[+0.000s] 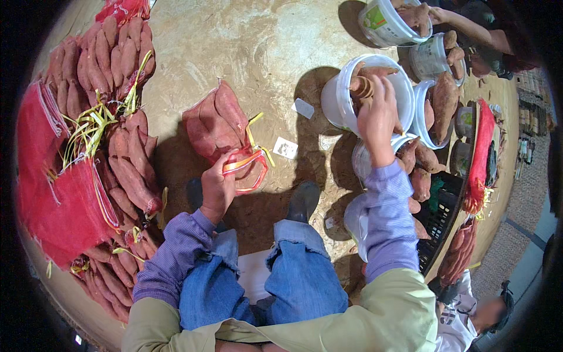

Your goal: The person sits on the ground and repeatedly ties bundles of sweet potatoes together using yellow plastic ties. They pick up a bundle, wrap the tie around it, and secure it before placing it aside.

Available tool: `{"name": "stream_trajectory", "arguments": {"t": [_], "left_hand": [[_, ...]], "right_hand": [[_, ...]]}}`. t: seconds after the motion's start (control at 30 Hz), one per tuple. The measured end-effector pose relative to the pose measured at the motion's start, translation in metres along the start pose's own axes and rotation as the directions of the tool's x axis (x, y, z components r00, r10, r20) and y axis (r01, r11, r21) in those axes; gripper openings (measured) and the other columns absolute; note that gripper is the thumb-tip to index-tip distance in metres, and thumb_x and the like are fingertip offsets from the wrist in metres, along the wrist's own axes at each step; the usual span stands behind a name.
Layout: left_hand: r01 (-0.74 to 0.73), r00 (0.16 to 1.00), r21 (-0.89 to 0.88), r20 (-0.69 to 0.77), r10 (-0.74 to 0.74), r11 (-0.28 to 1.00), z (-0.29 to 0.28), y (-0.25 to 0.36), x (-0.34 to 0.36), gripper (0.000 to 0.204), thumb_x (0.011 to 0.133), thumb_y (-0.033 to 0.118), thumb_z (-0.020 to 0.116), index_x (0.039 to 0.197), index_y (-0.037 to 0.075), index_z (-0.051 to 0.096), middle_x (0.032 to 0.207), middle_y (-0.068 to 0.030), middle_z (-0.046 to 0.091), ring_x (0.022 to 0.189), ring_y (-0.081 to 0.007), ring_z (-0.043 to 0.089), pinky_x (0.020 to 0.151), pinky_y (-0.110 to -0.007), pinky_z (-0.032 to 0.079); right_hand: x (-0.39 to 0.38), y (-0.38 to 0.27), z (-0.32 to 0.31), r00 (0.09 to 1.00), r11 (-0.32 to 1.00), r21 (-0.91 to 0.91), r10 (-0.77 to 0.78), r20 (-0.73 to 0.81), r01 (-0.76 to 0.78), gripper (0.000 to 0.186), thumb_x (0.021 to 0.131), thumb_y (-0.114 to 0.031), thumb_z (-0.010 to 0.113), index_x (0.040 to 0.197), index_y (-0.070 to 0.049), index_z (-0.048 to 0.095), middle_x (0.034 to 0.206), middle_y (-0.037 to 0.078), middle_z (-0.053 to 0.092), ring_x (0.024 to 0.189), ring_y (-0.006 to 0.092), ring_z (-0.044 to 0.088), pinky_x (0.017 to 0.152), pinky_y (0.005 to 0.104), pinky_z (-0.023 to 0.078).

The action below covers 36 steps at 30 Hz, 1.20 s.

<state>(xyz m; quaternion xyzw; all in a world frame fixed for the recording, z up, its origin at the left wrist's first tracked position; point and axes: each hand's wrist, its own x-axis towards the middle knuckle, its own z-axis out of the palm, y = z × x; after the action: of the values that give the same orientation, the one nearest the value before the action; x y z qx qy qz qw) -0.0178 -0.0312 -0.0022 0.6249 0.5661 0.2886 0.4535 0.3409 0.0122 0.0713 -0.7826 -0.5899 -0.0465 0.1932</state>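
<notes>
My left hand (217, 186) grips the banded rim of a red mesh bag (206, 126). Several sweet potatoes fill the lower part of that bag, which rests on the ground in front of me. A yellow tie (253, 134) hangs by its mouth. Over to the right, my right hand (378, 120) reaches into a white bucket (335, 101). Its fingers are bent around a sweet potato (359, 88) near the inner wall; the fingertips are partly hidden. Another sweet potato (378, 71) lies at the bucket's far side.
Filled red mesh bags (132, 164) with yellow ties are heaped on the left, with flat red bags (76, 211) on top. More buckets (431, 56) of sweet potatoes and a black crate (440, 220) stand right. Another person's hand (437, 16) touches a far bucket. Small cards (285, 148) lie ahead.
</notes>
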Motion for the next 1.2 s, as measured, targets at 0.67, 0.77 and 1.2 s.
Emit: {"name": "stream_trajectory", "arguments": {"t": [0.67,0.77,1.2], "left_hand": [[0.157,0.987,-0.171,-0.001,-0.160,0.973,-0.003,0.022,0.014,0.025,0.092,0.012,0.056,0.114,0.004,0.065,0.094,-0.0167,0.070,0.087,-0.0185,0.069,0.075,-0.031,0.052],[0.162,0.987,-0.230,0.050,-0.155,0.959,-0.006,0.020,0.016,0.032,0.090,-0.003,0.045,0.118,-0.003,0.060,0.102,-0.0078,0.069,0.091,-0.0110,0.062,0.085,-0.026,0.050],[0.247,0.969,-0.158,0.029,-0.246,0.956,-0.020,0.021,0.019,0.025,0.089,0.019,0.051,0.102,0.011,0.070,0.081,-0.0171,0.068,0.077,-0.0286,0.069,0.068,-0.038,0.052]], "right_hand": [[-0.107,-0.118,-0.061,0.239,-0.197,0.199,-0.200,0.950,-0.960,0.038,0.098,-0.036,0.051,0.123,-0.006,0.051,0.079,0.004,0.058,0.054,0.0108,0.052,0.045,0.0224,0.040],[-0.117,-0.122,-0.051,0.115,-0.178,0.074,-0.230,0.966,-0.981,0.039,0.097,-0.037,0.053,0.119,-0.005,0.053,0.082,0.005,0.060,0.055,0.0105,0.052,0.044,0.0212,0.039],[-0.132,-0.141,-0.039,-0.112,0.289,-0.041,-0.233,0.966,-0.957,0.053,0.094,-0.044,0.056,0.131,-0.006,0.048,0.080,0.004,0.057,0.051,0.0095,0.048,0.040,0.0209,0.036]]}}
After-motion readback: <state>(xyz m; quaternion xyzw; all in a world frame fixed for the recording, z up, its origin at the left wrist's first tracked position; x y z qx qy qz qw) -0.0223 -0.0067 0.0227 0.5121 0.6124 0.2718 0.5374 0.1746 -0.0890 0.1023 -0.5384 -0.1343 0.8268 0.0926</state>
